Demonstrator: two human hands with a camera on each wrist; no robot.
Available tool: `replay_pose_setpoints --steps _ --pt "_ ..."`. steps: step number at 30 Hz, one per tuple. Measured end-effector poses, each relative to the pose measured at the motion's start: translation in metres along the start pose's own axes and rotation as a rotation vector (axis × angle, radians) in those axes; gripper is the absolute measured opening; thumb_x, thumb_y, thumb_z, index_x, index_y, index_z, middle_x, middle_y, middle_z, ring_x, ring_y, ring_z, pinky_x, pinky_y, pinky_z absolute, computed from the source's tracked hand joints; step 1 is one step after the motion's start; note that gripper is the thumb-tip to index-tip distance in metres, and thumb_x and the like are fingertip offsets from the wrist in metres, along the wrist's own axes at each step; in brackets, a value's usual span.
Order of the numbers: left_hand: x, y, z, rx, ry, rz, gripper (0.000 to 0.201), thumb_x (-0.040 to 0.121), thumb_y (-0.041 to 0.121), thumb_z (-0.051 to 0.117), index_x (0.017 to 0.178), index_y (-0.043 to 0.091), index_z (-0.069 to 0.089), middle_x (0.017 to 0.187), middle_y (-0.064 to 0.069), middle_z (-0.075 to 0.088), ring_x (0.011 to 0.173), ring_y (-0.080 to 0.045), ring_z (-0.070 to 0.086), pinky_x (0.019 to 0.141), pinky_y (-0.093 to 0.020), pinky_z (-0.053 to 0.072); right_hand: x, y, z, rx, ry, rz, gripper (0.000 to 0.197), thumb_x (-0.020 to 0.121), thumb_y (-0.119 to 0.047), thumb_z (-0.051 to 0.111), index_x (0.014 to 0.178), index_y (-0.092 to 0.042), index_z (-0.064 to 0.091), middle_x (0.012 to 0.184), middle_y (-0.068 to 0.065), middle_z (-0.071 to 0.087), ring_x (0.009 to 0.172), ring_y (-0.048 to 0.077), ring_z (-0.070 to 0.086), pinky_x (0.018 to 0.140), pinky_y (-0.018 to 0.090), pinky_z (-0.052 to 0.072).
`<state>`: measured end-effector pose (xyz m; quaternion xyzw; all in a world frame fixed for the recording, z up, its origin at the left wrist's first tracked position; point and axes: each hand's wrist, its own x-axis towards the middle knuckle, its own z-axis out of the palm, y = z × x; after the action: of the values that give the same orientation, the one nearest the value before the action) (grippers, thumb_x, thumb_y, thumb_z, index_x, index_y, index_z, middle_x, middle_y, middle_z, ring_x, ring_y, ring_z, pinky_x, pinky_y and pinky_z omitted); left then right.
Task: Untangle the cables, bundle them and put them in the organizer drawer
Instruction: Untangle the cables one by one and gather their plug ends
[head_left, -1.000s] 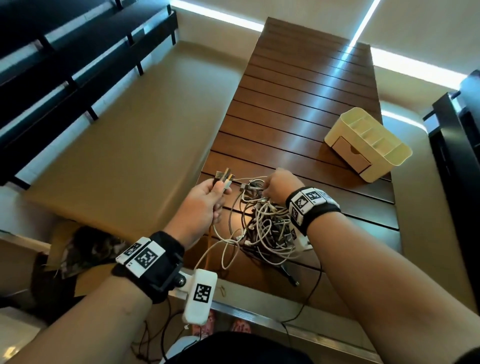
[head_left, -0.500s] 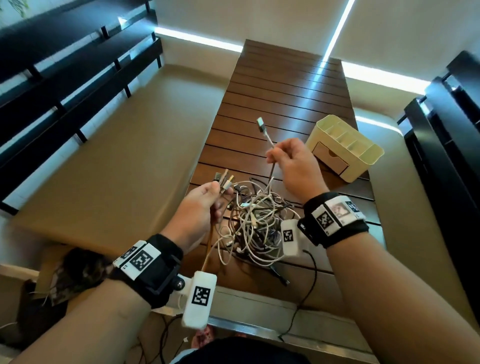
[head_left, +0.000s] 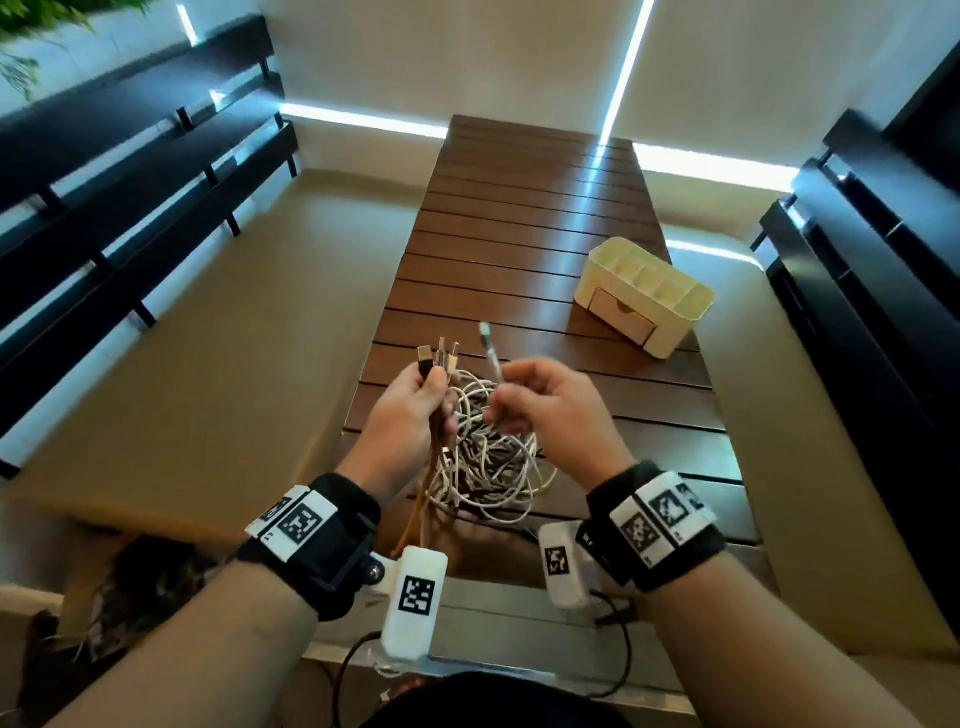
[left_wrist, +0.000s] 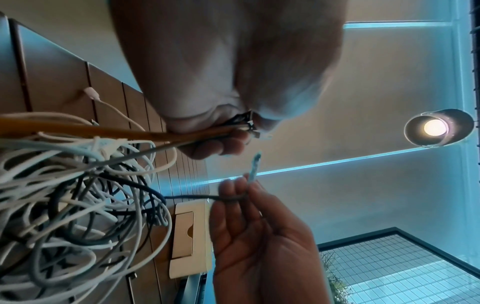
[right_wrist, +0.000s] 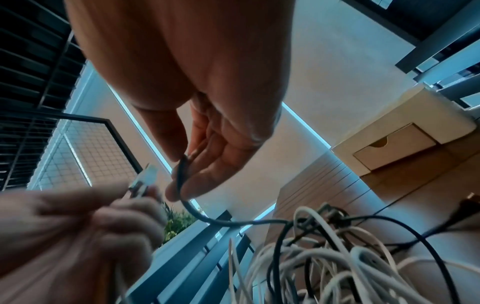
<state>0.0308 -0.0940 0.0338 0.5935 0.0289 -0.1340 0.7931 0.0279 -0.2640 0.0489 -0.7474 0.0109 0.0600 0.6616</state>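
Observation:
A tangle of white, grey, dark and orange cables (head_left: 485, 462) hangs between my hands above the near end of the slatted wooden table (head_left: 524, 244). My left hand (head_left: 415, 400) grips several cable ends, their plugs (head_left: 439, 356) sticking up above the fist. My right hand (head_left: 524, 395) pinches one grey cable end (head_left: 491, 348) just to the right of them, plug upward. The same cable end (left_wrist: 253, 168) shows in the left wrist view, and the dark cable (right_wrist: 182, 179) bends over my right fingers in the right wrist view. The cream organizer (head_left: 644, 296) stands at the table's right, its drawer (head_left: 621, 314) closed.
Dark slatted benches (head_left: 119, 197) run along the left, and dark furniture (head_left: 872, 270) stands on the right. Beige floor (head_left: 249, 332) lies on both sides of the table. A dark bundle (head_left: 150, 577) lies on the floor at lower left.
Both hands have lifted the cable tangle up off the table. My right hand, holding the grey cable end, has come back in close beside the plugs in my left hand.

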Motion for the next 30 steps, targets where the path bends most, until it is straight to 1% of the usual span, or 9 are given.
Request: replay_pose_setpoints --steps 4,9,11,13,15,18,21,26,30 --pt "0.001 -0.004 0.009 0.059 -0.012 0.053 0.022 0.107 0.026 0.038 0.100 0.011 0.053 0.064 0.005 0.046 0.054 -0.009 0.041 0.059 -0.027 0.039 -0.011 0.009 0.014 0.045 -0.042 0.033 0.007 0.095 -0.005 0.062 0.097 -0.010 0.065 0.088 0.012 0.074 0.084 0.029 0.074 0.070 0.034 0.061" --pt "0.001 -0.007 0.011 0.072 -0.007 0.089 0.018 0.105 0.026 0.044 0.097 0.014 0.055 0.061 0.005 0.044 0.051 -0.007 0.041 0.054 -0.022 0.043 -0.018 0.011 0.015 0.078 -0.030 0.018 0.009 0.097 -0.004 0.059 0.098 -0.010 0.065 0.086 0.009 0.073 0.081 0.023 0.072 0.072 0.031 0.061" --pt "0.001 -0.008 0.011 0.064 -0.020 0.085 0.017 0.102 0.028 0.049 0.099 0.014 0.057 0.064 0.004 0.047 0.052 -0.007 0.044 0.053 -0.021 0.044 -0.019 0.012 0.015 -0.005 -0.027 -0.016 0.010 0.097 -0.008 0.060 0.096 -0.016 0.066 0.089 0.007 0.072 0.084 0.024 0.073 0.076 0.034 0.061" --pt "0.000 -0.009 0.011 0.079 -0.042 0.097 0.023 0.094 0.034 0.053 0.102 0.012 0.059 0.066 0.005 0.052 0.054 -0.006 0.045 0.053 -0.020 0.045 -0.019 0.014 0.015 -0.127 -0.017 -0.054 0.012 0.097 -0.015 0.062 0.093 -0.026 0.067 0.089 0.003 0.072 0.086 0.023 0.071 0.078 0.038 0.060" --pt "-0.002 -0.009 0.012 0.117 -0.065 0.129 0.028 0.089 0.036 0.055 0.104 0.011 0.059 0.067 0.006 0.053 0.055 -0.006 0.046 0.054 -0.020 0.044 -0.018 0.013 0.015 -0.193 -0.018 -0.072 0.012 0.097 -0.020 0.063 0.091 -0.030 0.066 0.088 0.002 0.071 0.085 0.021 0.070 0.078 0.038 0.059" --pt "-0.004 -0.009 0.013 0.158 -0.069 0.198 0.021 0.092 0.028 0.055 0.105 0.010 0.058 0.069 0.009 0.059 0.056 0.000 0.054 0.055 -0.016 0.046 -0.017 0.011 0.014 -0.208 -0.023 -0.087 0.010 0.097 -0.019 0.063 0.090 -0.026 0.066 0.091 0.008 0.070 0.086 0.027 0.068 0.080 0.043 0.059" --pt "-0.005 -0.007 0.016 0.140 -0.057 0.258 0.007 0.098 0.017 0.052 0.100 0.010 0.055 0.063 0.013 0.061 0.055 0.001 0.056 0.054 -0.013 0.046 -0.019 0.009 0.016 -0.183 -0.011 -0.123 0.010 0.097 -0.016 0.063 0.092 -0.023 0.067 0.090 0.007 0.070 0.084 0.024 0.068 0.080 0.042 0.059" --pt "-0.008 0.000 0.017 0.041 -0.023 0.250 0.030 0.087 0.035 0.055 0.102 0.009 0.056 0.060 0.011 0.057 0.054 -0.001 0.050 0.054 -0.016 0.045 -0.019 0.008 0.019 -0.076 0.009 -0.137 0.015 0.098 -0.011 0.059 0.094 -0.025 0.064 0.085 -0.002 0.068 0.076 0.008 0.066 0.068 0.023 0.054" --pt "-0.007 -0.002 0.013 0.093 0.003 0.242 0.032 0.085 0.042 0.056 0.101 0.014 0.056 0.063 0.011 0.054 0.058 -0.006 0.045 0.058 -0.020 0.044 -0.015 0.008 0.019 -0.136 0.006 -0.134 0.010 0.097 -0.015 0.062 0.094 -0.024 0.065 0.087 0.002 0.069 0.079 0.018 0.067 0.072 0.030 0.058"
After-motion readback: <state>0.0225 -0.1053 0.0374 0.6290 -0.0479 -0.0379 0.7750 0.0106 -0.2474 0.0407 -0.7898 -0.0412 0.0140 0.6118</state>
